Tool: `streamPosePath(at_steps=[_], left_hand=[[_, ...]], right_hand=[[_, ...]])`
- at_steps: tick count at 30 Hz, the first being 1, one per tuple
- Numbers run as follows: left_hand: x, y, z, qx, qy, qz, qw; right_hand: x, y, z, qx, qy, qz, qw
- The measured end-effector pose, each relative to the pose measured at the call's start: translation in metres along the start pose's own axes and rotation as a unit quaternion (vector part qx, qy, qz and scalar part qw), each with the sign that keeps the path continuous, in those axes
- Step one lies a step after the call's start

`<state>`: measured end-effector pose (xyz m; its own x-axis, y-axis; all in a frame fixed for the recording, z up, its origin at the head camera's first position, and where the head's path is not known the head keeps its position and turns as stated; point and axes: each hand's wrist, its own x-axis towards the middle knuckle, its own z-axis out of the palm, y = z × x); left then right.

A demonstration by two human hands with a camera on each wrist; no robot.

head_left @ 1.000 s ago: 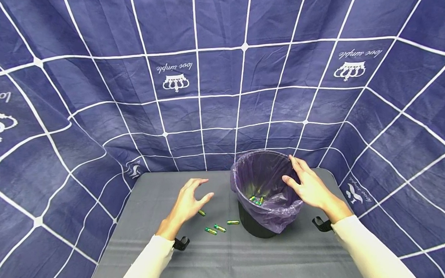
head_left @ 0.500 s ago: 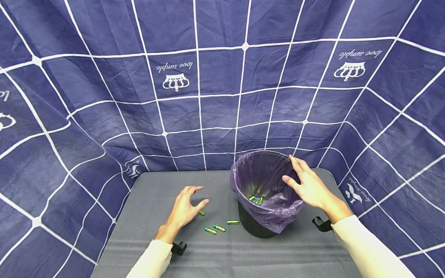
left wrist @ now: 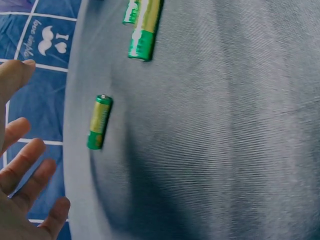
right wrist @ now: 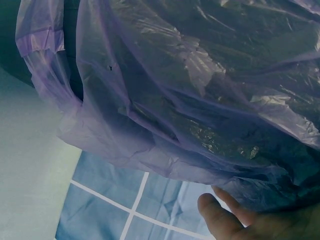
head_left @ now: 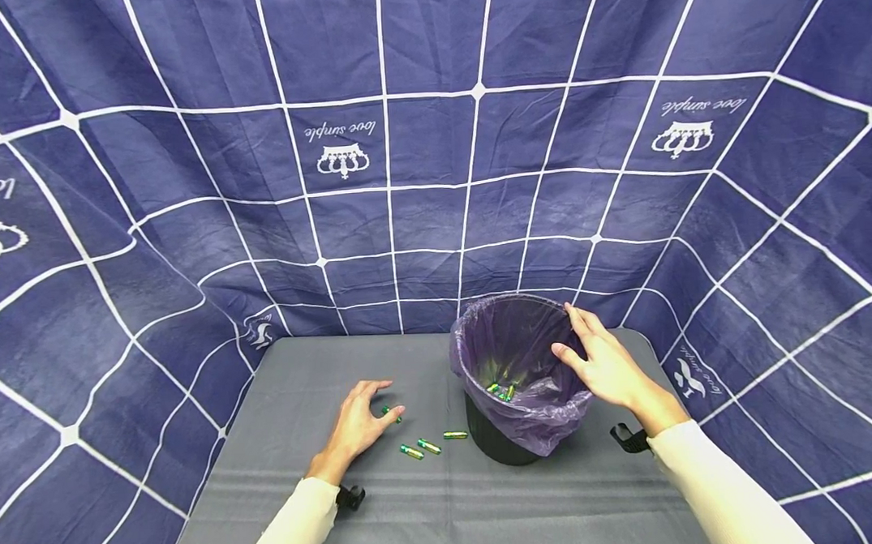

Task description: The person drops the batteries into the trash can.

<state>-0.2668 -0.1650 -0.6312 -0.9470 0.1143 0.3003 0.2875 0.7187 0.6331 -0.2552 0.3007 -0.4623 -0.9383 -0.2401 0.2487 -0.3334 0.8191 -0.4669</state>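
My left hand [head_left: 351,426] hovers low over the table with fingers apart and thumb spread, holding nothing. A green-and-yellow battery [head_left: 386,410] lies just beyond its thumb, partly hidden by the hand in the head view. The left wrist view shows that battery [left wrist: 100,122] apart from the fingertips [left wrist: 60,205]. At the right, my right hand [head_left: 612,370] rests at the rim of a black trash bin [head_left: 505,447], fingers extended along the edge and thumb over the opening. A purple bag [head_left: 548,421] lines the bin, with several batteries [head_left: 510,393] at the bottom.
Between my left hand and the bin lie three more batteries: one battery [head_left: 411,451], a second battery [head_left: 429,446] and a third battery [head_left: 455,435]. Grey cloth [head_left: 425,520] covers the table. A blue curtain [head_left: 433,215] with white lines encloses the back and sides.
My left hand has come down and slightly toward me, to beside the battery at its thumb. My right hand has stayed at the bin's rim.
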Motion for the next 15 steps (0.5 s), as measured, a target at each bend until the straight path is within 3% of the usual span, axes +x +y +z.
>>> streamPosePath(at_steps=[5,15], left_hand=[[-0.004,-0.005,0.005,-0.004,0.004,-0.009,0.9999],[-0.01,-0.017,0.017,0.019,-0.029,-0.055,0.9979]], right_hand=[[0.0,0.0,-0.001,0.002,-0.001,0.0,1.0],[0.0,-0.001,-0.002,0.0,0.0,-0.002,1.0]])
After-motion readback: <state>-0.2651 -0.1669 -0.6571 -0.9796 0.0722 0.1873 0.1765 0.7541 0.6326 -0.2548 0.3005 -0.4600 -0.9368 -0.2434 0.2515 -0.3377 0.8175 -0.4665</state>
